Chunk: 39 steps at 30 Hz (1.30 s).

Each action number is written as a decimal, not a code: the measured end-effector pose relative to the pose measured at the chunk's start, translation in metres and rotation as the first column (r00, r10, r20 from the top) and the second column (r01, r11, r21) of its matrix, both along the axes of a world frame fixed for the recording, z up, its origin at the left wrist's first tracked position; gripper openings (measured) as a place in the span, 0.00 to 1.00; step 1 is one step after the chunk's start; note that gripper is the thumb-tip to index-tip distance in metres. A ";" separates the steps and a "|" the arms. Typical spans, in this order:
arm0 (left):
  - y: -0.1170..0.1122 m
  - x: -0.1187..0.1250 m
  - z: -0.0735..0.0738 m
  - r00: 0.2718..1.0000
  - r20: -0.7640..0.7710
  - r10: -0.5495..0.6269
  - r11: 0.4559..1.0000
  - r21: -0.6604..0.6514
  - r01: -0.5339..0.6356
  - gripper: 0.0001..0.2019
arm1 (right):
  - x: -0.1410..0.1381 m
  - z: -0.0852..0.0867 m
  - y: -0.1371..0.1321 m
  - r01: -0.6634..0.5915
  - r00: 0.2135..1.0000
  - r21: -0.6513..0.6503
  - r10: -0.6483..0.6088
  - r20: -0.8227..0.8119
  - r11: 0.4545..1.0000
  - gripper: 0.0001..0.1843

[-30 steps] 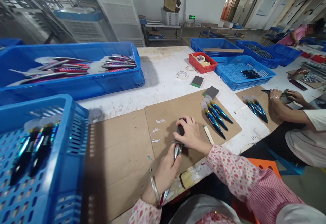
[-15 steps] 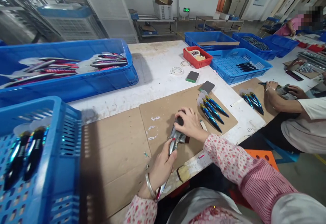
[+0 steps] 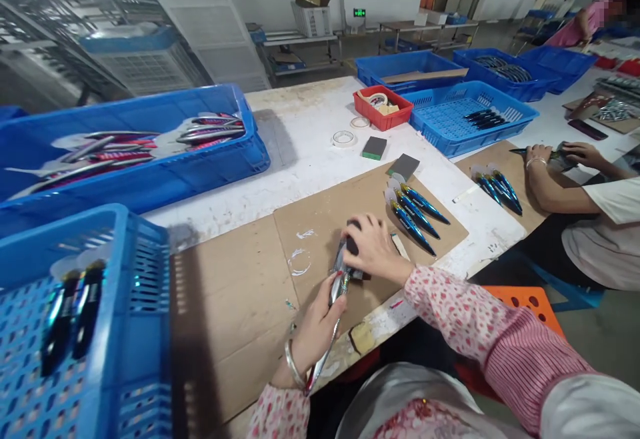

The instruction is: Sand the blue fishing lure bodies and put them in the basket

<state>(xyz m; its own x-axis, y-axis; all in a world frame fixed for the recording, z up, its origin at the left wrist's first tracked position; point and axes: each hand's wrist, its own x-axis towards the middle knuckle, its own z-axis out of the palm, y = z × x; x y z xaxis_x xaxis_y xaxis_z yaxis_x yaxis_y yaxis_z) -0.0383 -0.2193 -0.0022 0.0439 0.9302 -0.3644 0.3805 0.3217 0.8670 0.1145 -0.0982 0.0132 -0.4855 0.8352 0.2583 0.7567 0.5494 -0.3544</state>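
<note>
Head view: near the front edge of the cardboard sheet (image 3: 240, 292), the left hand (image 3: 316, 329) is clenched round a silvery lure (image 3: 338, 287). The right hand (image 3: 374, 250) grips a dark block (image 3: 352, 246) pressed onto its far end. Three blue lures (image 3: 413, 210) lie toward the sheet's right corner.

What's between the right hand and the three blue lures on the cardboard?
Head view: a short pale strip lies on the cardboard between the right hand and the blue lures; otherwise bare.
</note>
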 end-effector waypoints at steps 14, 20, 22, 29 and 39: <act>0.000 0.002 0.000 0.985 0.159 0.070 0.988 -0.150 -0.046 0.31 | 0.004 -0.004 0.007 -0.049 0.998 -0.023 0.048 -0.051 0.999 0.13; 0.000 0.003 0.007 0.978 0.186 0.098 0.980 -0.189 -0.062 0.34 | 0.003 0.008 0.027 0.059 0.994 0.072 -0.051 -0.098 0.996 0.14; -0.001 0.003 0.006 0.977 0.183 0.106 0.979 -0.191 -0.071 0.33 | 0.000 0.005 0.018 0.019 0.996 0.059 -0.014 -0.086 0.998 0.14; 0.001 0.000 -0.005 1.000 0.009 0.006 0.998 -0.068 -0.005 0.30 | 0.003 -0.009 0.009 -0.078 0.996 -0.044 0.076 -0.039 0.996 0.14; 0.018 -0.006 0.034 0.552 -0.785 -0.279 0.920 -0.054 0.389 0.24 | 0.024 0.013 0.042 0.140 0.957 -0.031 -0.144 -0.250 0.990 0.13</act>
